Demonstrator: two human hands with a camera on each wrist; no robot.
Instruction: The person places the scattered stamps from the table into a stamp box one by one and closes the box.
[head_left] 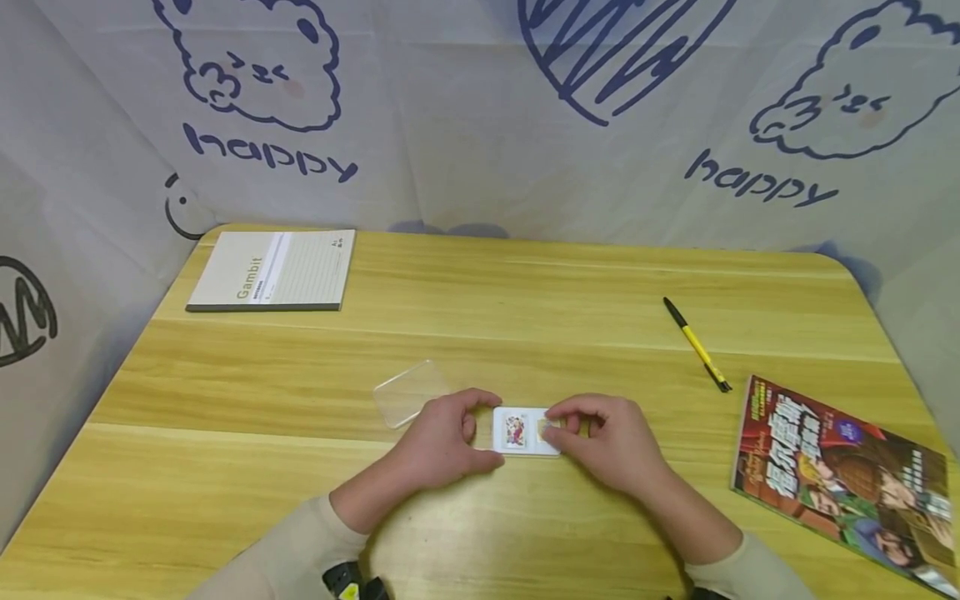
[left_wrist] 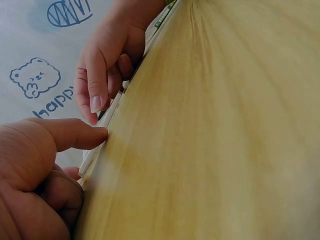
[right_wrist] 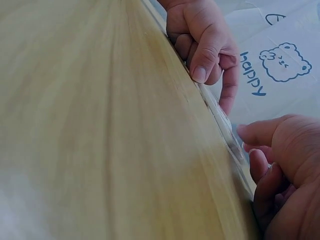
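A small white flat case (head_left: 531, 427) lies on the table between the two hands, a colourful stamp-like picture (head_left: 515, 431) in its left half. My left hand (head_left: 448, 437) holds the case's left end, forefinger at the far corner and thumb at the near one. Over the right half, my right hand (head_left: 611, 437) pinches a small yellowish stamp-like piece (head_left: 541, 430) between thumb and forefinger; the fingers partly cover it. A clear plastic cover (head_left: 408, 393) lies beyond the left hand, partly hidden by it. From the left wrist view, the case (left_wrist: 95, 155) appears edge-on.
On the wooden table (head_left: 480, 317), a notebook (head_left: 277, 267) lies at the far left. A yellow and black pen (head_left: 696, 343) is beyond the right hand, and a comic-style magazine (head_left: 847, 475) lies at the right. White cloth with drawings (head_left: 450, 125) hangs behind.
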